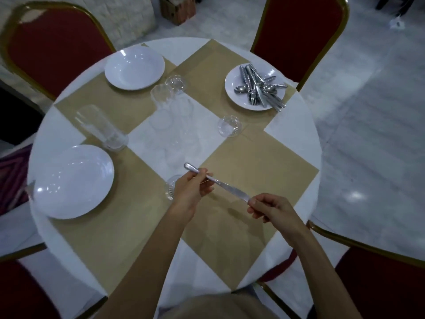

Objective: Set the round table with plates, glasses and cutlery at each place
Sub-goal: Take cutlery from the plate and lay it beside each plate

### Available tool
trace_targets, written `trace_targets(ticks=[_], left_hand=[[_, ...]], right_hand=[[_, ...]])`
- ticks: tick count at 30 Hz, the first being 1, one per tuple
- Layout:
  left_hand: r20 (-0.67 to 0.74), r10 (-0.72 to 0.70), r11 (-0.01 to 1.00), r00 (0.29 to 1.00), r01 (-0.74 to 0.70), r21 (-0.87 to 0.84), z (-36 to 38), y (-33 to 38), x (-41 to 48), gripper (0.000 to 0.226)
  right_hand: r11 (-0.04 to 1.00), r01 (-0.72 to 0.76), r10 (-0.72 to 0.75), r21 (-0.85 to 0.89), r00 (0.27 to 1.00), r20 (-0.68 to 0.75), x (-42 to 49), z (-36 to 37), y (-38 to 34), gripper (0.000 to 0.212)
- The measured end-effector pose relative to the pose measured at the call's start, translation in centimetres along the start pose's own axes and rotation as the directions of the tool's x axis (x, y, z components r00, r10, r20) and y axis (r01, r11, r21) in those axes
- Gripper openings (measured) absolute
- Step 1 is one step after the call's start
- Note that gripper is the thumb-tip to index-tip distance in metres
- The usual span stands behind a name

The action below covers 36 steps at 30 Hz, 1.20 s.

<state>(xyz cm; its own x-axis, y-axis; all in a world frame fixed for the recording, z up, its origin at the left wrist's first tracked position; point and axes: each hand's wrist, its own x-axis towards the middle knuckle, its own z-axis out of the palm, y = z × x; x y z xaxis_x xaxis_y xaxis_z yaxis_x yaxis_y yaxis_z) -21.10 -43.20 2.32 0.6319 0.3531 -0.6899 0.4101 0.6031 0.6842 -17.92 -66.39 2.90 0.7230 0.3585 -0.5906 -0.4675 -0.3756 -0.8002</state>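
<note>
A metal table knife (226, 186) is held above the near tan placemat (257, 171). My left hand (192, 192) pinches its handle and my right hand (273, 209) pinches its blade tip. White plates sit at the left place (73, 181) and the far left place (134, 67). A third white plate (234, 77) at the far right holds a heap of cutlery (258, 87). Several clear glasses (170, 104) stand around the table's middle, one tall glass (101, 127) by the left plate, one small glass (230, 126) right of centre, and another glass (169, 187) partly behind my left hand.
The round table has a white cloth (296, 125) under the tan placemats. Red chairs with gold frames stand at the far left (53, 49), far right (301, 35), near right (379, 279) and near left (25, 288). Pale tiled floor (368, 134) lies to the right.
</note>
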Motion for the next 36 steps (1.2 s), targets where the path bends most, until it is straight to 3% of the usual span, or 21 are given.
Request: trace_targets(ticks=[6, 11, 16, 19, 25, 29, 32, 36], left_hand=[[-0.117, -0.056, 0.959, 0.992, 0.021, -0.284, -10.4, -2.2, -4.0, 0.008], [-0.261, -0.175, 0.801, 0.949, -0.016, -0.598, -18.3, -3.8, -6.4, 0.009], [-0.367, -0.173, 0.788, 0.914, -0.095, -0.609, -24.8, -4.6, -7.8, 0.008], [-0.469, -0.115, 0.855, 0.876, -0.153, -0.495, -27.8, -4.5, -7.8, 0.017], [-0.615, 0.098, 0.990, 0.782, -0.138, -0.017, -31.0, -3.3, -6.3, 0.031], [-0.561, 0.317, 0.917, 0.765, -0.095, 0.388, -32.7, -2.7, -5.4, 0.024], [-0.504, 0.398, 0.850, 0.766, -0.102, 0.516, -33.4, -2.4, -4.4, 0.016], [-0.466, 0.469, 0.790, 0.750, -0.120, 0.601, -33.9, -2.4, -3.6, 0.022]], right_hand=[[0.998, -0.035, 0.036, 0.051, 0.999, -0.007, 1.0, 7.3, -0.8, 0.011], [0.999, -0.015, 0.019, -0.031, 0.991, 0.136, 2.1, 14.4, -1.8, 0.012], [0.995, -0.018, 0.038, -0.102, 0.979, 0.198, 3.9, 21.9, -2.5, 0.014], [0.990, -0.013, 0.040, -0.137, 0.980, 0.196, 5.1, 25.5, -3.1, 0.013], [0.989, -0.067, 0.079, -0.134, 0.993, 0.088, 7.7, 29.7, -3.8, 0.012], [0.985, -0.088, 0.091, -0.148, 0.996, 0.010, 9.6, 31.3, -3.5, 0.017], [0.980, -0.080, 0.074, -0.181, 0.996, -0.039, 10.9, 31.9, -3.2, 0.012], [0.973, -0.057, 0.042, -0.223, 0.997, -0.071, 11.7, 32.6, -2.7, 0.010]])
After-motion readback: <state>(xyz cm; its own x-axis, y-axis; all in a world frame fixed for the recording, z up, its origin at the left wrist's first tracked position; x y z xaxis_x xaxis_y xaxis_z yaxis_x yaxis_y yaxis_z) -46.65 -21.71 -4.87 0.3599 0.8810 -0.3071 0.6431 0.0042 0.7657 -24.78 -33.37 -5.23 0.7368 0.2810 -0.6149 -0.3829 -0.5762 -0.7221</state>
